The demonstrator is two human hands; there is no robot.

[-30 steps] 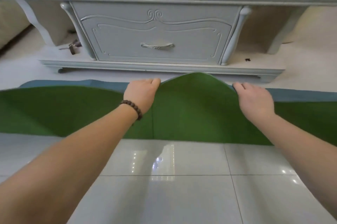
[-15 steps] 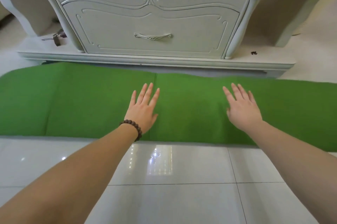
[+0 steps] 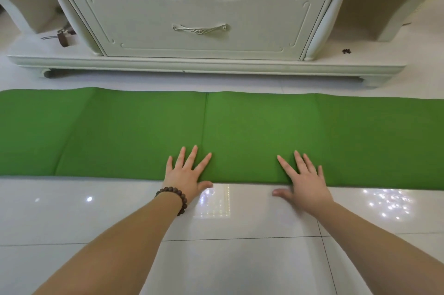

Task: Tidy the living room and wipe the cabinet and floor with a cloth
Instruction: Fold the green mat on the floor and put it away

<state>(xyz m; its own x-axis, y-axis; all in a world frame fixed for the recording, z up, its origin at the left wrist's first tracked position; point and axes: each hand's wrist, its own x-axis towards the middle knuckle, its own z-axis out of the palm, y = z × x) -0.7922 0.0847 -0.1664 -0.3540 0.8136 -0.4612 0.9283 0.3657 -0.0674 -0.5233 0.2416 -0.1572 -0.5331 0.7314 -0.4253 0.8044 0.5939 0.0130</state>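
Left hand (image 3: 186, 172) and right hand (image 3: 305, 178), fingers flat, spread, holding nothing, pressed folded green mat (image 3: 120, 131) at lower centre; best kept even pressure along near edge.

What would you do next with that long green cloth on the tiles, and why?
Probably curl the fingers of both hands, left hand and right hand, under the near edge of the long green cloth and fold it again. Both lie flat at that edge, thumbs on the glossy white floor tiles, and the cloth looks smooth.
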